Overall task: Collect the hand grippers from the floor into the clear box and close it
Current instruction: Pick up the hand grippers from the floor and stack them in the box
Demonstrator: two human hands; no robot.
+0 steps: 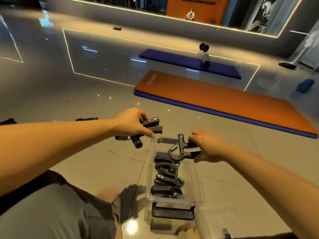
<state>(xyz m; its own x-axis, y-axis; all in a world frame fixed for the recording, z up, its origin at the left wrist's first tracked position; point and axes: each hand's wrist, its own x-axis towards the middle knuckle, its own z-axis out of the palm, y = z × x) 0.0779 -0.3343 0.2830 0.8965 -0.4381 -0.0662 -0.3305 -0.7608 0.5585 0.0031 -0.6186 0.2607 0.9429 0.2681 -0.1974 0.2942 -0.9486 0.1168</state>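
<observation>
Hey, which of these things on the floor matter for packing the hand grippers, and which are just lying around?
For the job: clear box, grippers inside it, gripper in the right hand, bundle in the left hand, stray gripper on the floor.
Lying about: orange mat, blue mat, roller, blue block.

forearms (60, 140): bare | shorts (65, 213): grey, dark band along edge

Clear box (198, 183): right half free (hand grippers (166, 178) left)
</observation>
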